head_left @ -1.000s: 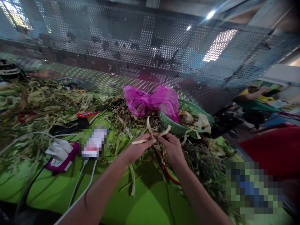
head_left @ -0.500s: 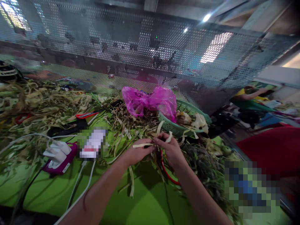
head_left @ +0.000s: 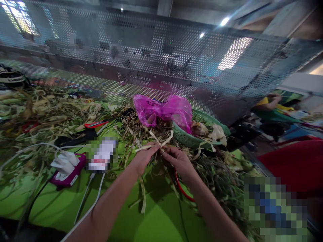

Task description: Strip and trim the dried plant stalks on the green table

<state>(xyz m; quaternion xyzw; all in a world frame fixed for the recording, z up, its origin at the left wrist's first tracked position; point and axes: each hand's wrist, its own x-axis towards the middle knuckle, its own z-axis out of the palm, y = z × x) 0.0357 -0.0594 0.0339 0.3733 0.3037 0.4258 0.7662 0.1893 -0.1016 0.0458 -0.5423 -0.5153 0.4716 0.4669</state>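
Several pale dried strips (head_left: 167, 139) cross and fan out above my fingertips at the middle of the view. My left hand (head_left: 147, 155) is closed with its fingertips pinching the strips where they meet. From the right, my right hand (head_left: 176, 157) pinches the same bunch, close against the left fingertips. Red handles (head_left: 183, 191), curved like a tool's, lie beneath my right wrist. A green basket (head_left: 186, 136) with dried husks stands just beyond, and a pink plastic bag (head_left: 164, 109) rests against its left rim.
On the green table (head_left: 121, 215), a phone (head_left: 103, 154) and a purple power strip (head_left: 68, 171) with cables lie left. Dried leaves (head_left: 50, 114) heap at the far left; greyish stalks (head_left: 217, 174) lie right. A perforated metal screen (head_left: 141, 57) stands behind. Another person's arm (head_left: 268, 104) shows right.
Both hands have drawn closer together and shifted slightly left. The strips now cross above the fingertips, where they were spread wider before. The camera view has shifted a little.
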